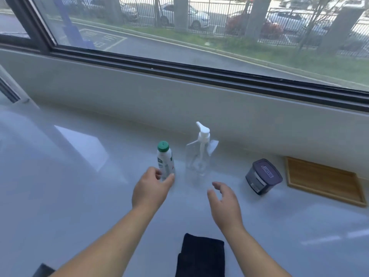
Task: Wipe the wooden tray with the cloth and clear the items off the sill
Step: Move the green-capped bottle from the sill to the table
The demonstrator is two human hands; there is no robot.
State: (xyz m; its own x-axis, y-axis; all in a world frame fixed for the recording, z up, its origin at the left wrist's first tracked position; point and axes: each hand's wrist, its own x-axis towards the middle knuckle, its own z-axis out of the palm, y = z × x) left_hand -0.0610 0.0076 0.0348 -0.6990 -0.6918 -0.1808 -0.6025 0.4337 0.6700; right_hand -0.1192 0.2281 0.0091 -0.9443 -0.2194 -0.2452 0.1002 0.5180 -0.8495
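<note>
A white bottle with a green cap (165, 157) stands on the white sill (79, 196). My left hand (150, 190) is at its base, thumb and fingers apart on either side, touching or nearly touching it. A clear pump bottle (198, 156) stands just to its right. My right hand (224, 204) hovers open in front of the pump bottle, holding nothing. A dark lidded tub (262, 176) sits further right, beside the empty wooden tray (323, 180). A folded black cloth (200, 256) lies at the near edge between my forearms.
The low wall (179, 100) under the window frame (199, 70) runs along the back of the sill. A dark object's corner (43, 270) shows at the bottom left. A bright reflection lies on the sill's left part.
</note>
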